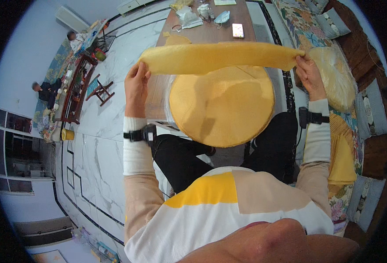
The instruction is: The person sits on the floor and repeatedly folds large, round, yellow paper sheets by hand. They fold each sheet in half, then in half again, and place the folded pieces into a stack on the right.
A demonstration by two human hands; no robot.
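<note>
A long, thin yellow sheet (219, 58) is stretched sideways between my two hands, above the far part of a round stack. My left hand (136, 83) pinches its left end between thumb and fingers. At the opposite end, my right hand (308, 74) grips the corner. Below the sheet lies the round yellow stack (226, 111) of what look like similar thin sheets, with clear plastic along its left side. Its near edge reaches out over my knees, and shadows fall across its top. The sheet hides the stack's far rim.
The wooden table (209, 19) bears a phone (237, 30), a blue face mask (222, 18), plastic bags and a small yellow piece (178, 40). On the floral sofa to the right are a large plastic bag (333, 79) and folded yellow sheets (341, 154). Two people sit far left, near a folding stool (99, 90).
</note>
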